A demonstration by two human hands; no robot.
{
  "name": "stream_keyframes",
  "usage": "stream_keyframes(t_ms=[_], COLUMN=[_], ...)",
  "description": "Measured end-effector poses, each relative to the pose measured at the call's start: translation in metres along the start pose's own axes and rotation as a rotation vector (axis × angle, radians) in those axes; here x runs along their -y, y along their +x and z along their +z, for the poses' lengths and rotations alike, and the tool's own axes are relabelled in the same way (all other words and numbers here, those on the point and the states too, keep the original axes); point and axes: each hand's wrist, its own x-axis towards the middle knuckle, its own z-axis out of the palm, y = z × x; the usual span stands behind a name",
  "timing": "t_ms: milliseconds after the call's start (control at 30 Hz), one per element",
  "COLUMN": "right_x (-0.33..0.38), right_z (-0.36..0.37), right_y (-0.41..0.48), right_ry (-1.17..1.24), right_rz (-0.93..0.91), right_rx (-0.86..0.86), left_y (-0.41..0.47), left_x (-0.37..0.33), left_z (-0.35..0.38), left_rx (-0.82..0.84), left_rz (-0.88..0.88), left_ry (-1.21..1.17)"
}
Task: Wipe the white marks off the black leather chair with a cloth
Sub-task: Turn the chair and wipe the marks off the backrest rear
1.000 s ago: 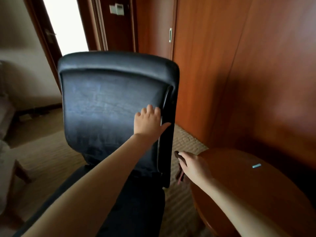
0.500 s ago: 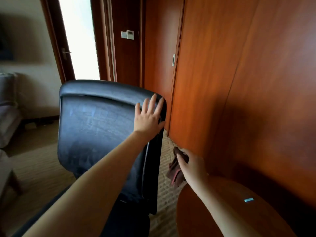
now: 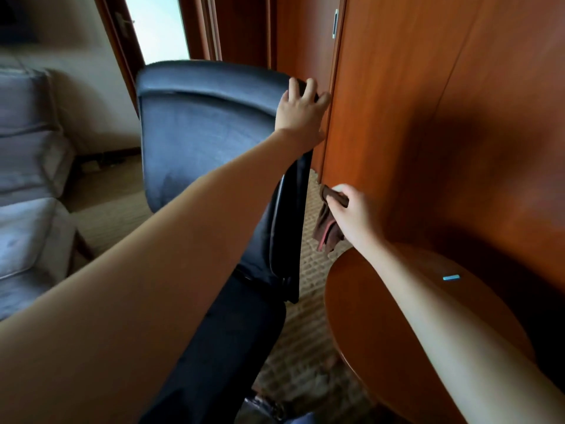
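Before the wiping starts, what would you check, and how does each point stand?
1. Grip on cloth: ok, right hand holds it.
2. Hold on chair: ok, left hand grips its top corner.
3. Contact of cloth with chair: not ok, it hangs beside the chair, apart.
4. White marks found: cannot tell, too blurred.
5. Gap to table: ok, it stands apart from the chair.

To my right stood a round wooden desk with a small pale-blue mark on its top, close against a wall of reddish wood panelling that carried a slim metal handle high up. A woven beige carpet covered the floor below me. On my left sat a grey cushioned sofa, and beyond it a bright doorway showed in a dark wooden frame.
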Motion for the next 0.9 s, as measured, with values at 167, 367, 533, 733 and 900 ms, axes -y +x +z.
stream_keyframes(t_ms=[167,367,533,733,900], right_x=[0.012,0.015,0.019,0.052,0.091], right_z=[-0.023,-0.048,-0.06,-0.07,-0.069], right_y=[-0.014,-0.049,-0.08,-0.1,-0.114], right_ry=[-0.009,0.042,0.076,0.301,0.364], right_rz=[0.019,0.022,0.019,-0.049,-0.111], right_rx=[-0.062,-0.118,-0.185,-0.231,-0.231], left_y=[-0.031,-0.073,-0.114,-0.169,-0.236], left_x=[-0.017,-0.032,-0.044,-0.036,-0.023], left_z=[-0.02,-0.052,-0.075,-0.108,-0.143], left_rx=[-0.023,-0.09,-0.257,-0.41,-0.377], left_rz=[0.083,0.154,0.246,0.388,0.41], left_ry=[0.001,-0.004,-0.136,-0.266,-0.373])
